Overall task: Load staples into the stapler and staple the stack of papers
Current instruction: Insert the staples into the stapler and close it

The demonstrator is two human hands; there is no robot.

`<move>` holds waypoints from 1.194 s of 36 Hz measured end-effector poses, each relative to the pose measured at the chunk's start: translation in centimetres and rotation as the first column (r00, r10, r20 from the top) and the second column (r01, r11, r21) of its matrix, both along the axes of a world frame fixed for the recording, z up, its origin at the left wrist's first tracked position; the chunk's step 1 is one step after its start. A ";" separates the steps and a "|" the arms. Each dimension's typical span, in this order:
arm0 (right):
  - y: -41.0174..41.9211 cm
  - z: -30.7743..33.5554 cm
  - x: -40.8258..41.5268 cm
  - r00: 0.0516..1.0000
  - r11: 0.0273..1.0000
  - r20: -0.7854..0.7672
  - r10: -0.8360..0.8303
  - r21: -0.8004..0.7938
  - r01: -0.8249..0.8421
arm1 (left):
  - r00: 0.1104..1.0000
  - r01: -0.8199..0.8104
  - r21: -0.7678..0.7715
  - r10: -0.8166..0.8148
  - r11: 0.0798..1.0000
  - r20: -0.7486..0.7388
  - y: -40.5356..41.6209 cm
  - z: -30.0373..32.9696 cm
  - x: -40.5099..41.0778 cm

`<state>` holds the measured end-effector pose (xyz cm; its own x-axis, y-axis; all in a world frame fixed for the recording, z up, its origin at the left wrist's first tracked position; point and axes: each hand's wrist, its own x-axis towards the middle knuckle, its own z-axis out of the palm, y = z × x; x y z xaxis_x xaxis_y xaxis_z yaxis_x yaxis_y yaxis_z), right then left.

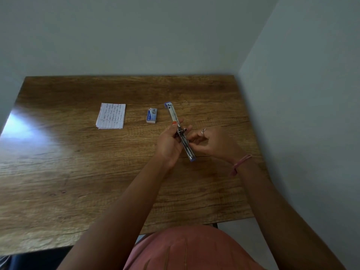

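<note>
So there's one stapler (180,129), swung fully open into a long straight line and held up over the right half of the wooden desk (78,152). Left hand (169,141) has its fingers wrapped round the middle of it, right hand (210,141) is pinching at the lower half with curled fingertips, can't tell if there's a staple strip in there. On the desk itself: one small blue box of staples (151,115) just left of the stapler, and one stack of lined papers (111,116) with handwriting further left, well apart from both hands.
</note>
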<state>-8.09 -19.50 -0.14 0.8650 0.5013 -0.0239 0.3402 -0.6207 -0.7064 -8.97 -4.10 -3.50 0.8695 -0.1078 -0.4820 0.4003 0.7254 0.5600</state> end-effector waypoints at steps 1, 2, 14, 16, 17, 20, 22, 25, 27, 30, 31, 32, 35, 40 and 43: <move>0.0 0.2 0.0 1.000 1.000 0.020 0.024 -0.011 -0.024 | 1.000 0.005 0.000 -0.005 1.000 -0.003 0.0 0.1 0.0; 0.0 0.3 0.0 0.998 0.999 0.038 0.048 -0.021 -0.047 | 1.000 0.010 0.003 -0.010 1.000 -0.005 0.0 0.1 0.0; 0.5 1.2 0.2 0.984 0.985 0.119 0.129 -0.131 -0.114 | 0.996 0.087 0.062 -0.088 0.994 0.011 -0.2 0.8 -0.2; 0.6 1.3 0.2 0.985 0.983 0.105 0.135 -0.142 -0.120 | 0.996 0.091 0.066 -0.091 0.994 0.010 -0.2 0.8 -0.2; 0.6 1.4 0.2 0.985 0.982 0.101 0.137 -0.146 -0.122 | 0.996 0.093 0.068 -0.094 0.993 0.009 -0.2 0.8 -0.2; 0.7 1.5 0.2 0.987 0.980 0.087 0.134 -0.160 -0.119 | 0.995 0.096 0.069 -0.096 0.993 0.001 -0.2 0.9 -0.3; 0.7 1.6 0.1 0.987 0.978 0.086 0.136 -0.170 -0.120 | 0.995 0.098 0.073 -0.098 0.992 -0.004 -0.2 1.0 -0.3; 0.7 1.8 0.1 0.984 0.970 0.094 0.150 -0.206 -0.128 | 0.995 0.105 0.084 -0.104 0.991 -0.008 -0.3 1.0 -0.4; 0.8 1.8 0.1 0.982 0.962 0.098 0.164 -0.238 -0.137 | 0.994 0.111 0.097 -0.111 0.989 -0.010 -0.3 0.9 -0.4; 1.0 1.9 0.1 0.979 0.952 0.087 0.183 -0.263 -0.155 | 0.993 0.116 0.106 -0.115 0.988 -0.013 -0.4 1.0 -0.5; 1.0 1.8 0.1 0.977 0.949 0.092 0.191 -0.271 -0.160 | 0.994 0.113 0.103 -0.112 0.988 -0.014 -0.3 1.0 -0.6; 1.0 1.8 0.0 0.976 0.946 0.098 0.196 -0.279 -0.162 | 0.994 0.110 0.100 -0.109 0.989 -0.015 -0.3 1.0 -0.6; 0.9 1.6 -0.1 0.976 0.946 0.111 0.188 -0.289 -0.149 | 0.995 0.100 0.099 -0.098 0.990 -0.024 -0.2 1.1 -0.6; 0.8 1.3 -0.5 0.985 0.963 0.103 0.135 -0.249 -0.106 | 0.996 0.089 0.081 -0.086 0.993 -0.034 -0.4 1.1 -0.8; 0.9 1.1 -0.8 0.990 0.974 0.100 0.101 -0.214 -0.078 | 0.996 0.080 0.062 -0.078 0.995 -0.035 -0.4 1.0 -0.8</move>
<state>-8.91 -18.61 1.00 0.8198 0.5710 -0.0435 0.4696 -0.7139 -0.5195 -9.78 -4.51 -2.46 0.8431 -0.1439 -0.5182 0.4740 0.6541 0.5895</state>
